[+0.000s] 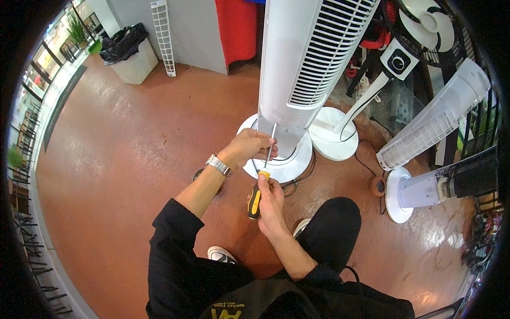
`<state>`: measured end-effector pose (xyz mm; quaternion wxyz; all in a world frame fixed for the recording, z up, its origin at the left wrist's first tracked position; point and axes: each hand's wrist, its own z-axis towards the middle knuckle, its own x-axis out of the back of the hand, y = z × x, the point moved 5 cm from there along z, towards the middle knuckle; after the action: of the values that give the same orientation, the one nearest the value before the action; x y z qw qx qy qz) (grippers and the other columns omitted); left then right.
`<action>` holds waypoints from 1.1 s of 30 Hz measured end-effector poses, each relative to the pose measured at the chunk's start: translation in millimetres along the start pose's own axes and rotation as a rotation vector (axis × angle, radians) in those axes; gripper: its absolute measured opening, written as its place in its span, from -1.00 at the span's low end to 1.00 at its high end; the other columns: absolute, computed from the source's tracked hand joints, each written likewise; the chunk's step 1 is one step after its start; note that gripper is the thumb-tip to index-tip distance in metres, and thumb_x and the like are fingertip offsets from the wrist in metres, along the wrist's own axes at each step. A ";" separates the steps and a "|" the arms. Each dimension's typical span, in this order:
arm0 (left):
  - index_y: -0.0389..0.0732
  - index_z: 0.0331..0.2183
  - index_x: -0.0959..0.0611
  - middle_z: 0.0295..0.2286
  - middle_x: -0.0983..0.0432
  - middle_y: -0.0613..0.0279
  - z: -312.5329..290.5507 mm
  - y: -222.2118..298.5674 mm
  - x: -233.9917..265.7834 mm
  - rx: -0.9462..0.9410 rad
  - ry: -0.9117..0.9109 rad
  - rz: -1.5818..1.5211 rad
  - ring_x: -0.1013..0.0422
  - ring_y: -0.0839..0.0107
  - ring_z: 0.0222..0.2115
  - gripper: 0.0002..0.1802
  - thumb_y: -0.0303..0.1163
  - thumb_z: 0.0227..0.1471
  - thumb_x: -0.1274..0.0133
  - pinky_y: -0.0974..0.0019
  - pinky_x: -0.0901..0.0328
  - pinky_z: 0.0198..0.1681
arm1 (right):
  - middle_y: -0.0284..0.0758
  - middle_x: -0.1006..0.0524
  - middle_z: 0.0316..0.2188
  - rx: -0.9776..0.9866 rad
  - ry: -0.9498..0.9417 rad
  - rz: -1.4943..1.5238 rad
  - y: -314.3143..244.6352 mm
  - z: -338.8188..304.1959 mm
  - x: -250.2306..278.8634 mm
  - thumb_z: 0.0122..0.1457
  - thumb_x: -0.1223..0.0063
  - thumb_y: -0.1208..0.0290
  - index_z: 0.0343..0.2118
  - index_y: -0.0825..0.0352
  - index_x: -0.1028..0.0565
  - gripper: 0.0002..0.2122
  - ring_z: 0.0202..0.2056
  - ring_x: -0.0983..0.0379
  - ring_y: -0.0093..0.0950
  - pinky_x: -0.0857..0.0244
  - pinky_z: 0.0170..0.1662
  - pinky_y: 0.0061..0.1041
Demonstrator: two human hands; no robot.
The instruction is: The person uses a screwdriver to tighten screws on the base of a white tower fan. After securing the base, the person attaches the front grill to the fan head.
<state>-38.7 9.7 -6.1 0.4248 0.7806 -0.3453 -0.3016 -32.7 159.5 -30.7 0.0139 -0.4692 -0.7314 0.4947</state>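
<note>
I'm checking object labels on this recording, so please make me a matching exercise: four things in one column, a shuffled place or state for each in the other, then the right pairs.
Things:
1. Screwdriver
2. Silver-coloured band
3. Pale bin
4. Tower fan

Places and states:
A. Lined with a black bag
B. Standing on a round white base
C. Gripped by the right hand
D. Around the wrist of the left hand

Pairs: 1-C, 2-D, 3-A, 4-B
</note>
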 end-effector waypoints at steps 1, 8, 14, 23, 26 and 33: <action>-0.53 -0.17 -0.49 -0.29 -0.51 -0.07 -0.9 0.6 0.1 -0.005 0.002 0.010 -0.50 0.26 -0.29 -0.64 -0.38 0.12 0.01 0.25 -0.44 -0.15 | -0.37 -0.38 -0.46 0.009 -0.010 0.001 2.3 3.5 3.0 0.27 0.14 0.16 -0.22 0.31 -0.30 -0.72 -0.59 -0.36 -0.58 -0.33 -0.52 -0.54; -0.54 -0.16 -0.49 -0.31 -0.52 -0.07 0.2 6.0 -9.9 -0.021 -0.047 -0.034 -0.51 0.26 -0.32 -0.63 -0.40 0.11 -0.01 0.25 -0.46 -0.19 | -0.40 -0.38 -0.45 -0.170 -0.432 0.708 11.2 7.9 -4.7 0.30 0.36 0.00 -0.25 0.29 -0.31 -0.61 -0.54 -0.32 -0.55 -0.27 -0.40 -0.57; -0.54 -0.16 -0.49 -0.31 -0.52 -0.08 1.0 -2.2 1.6 0.015 0.067 0.022 -0.51 0.26 -0.32 -0.64 -0.42 0.10 -0.02 0.26 -0.47 -0.20 | -0.37 -0.41 -0.42 -0.039 -0.073 0.038 7.9 -6.7 -5.3 0.26 0.13 0.11 -0.22 0.32 -0.34 -0.69 -0.44 -0.41 -0.51 -0.36 -0.35 -0.51; -0.47 -0.18 -0.51 -0.27 -0.52 -0.02 -16.9 -5.8 2.1 0.175 -0.193 -0.027 -0.48 0.28 -0.20 -0.65 -0.33 0.18 0.09 0.25 -0.39 -0.09 | -0.32 -0.41 -0.40 -0.247 -0.230 0.675 18.9 4.4 -5.2 0.29 0.22 0.24 -0.16 0.34 -0.34 -0.75 -0.43 -0.37 -0.45 -0.30 -0.19 -0.43; -0.46 -0.20 -0.52 -0.28 -0.53 0.00 -12.5 -0.4 -6.6 0.069 -0.265 0.016 -0.48 0.29 -0.24 -0.69 -0.37 0.17 0.09 0.26 -0.38 -0.11 | -0.32 -0.41 -0.39 -0.294 -0.296 0.709 23.4 23.0 3.9 0.30 0.26 0.20 -0.13 0.33 -0.34 -0.72 -0.43 -0.37 -0.47 -0.29 -0.19 -0.44; -0.43 -0.26 -0.51 -0.40 -0.51 0.05 -19.3 -8.0 4.8 0.107 -0.070 0.112 -0.51 0.29 -0.36 -0.75 -0.41 0.17 0.12 0.25 -0.44 -0.23 | -0.31 -0.30 -0.02 0.166 0.001 0.319 -94.3 -38.5 31.0 0.30 0.28 0.08 0.00 0.26 -0.28 -0.62 -0.08 -0.30 -0.35 -0.18 -0.02 -0.32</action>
<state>-18.9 17.8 -5.1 0.3863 0.7707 -0.4186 -0.2857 -94.8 202.0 44.7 -0.0256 -0.5769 -0.6043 0.5490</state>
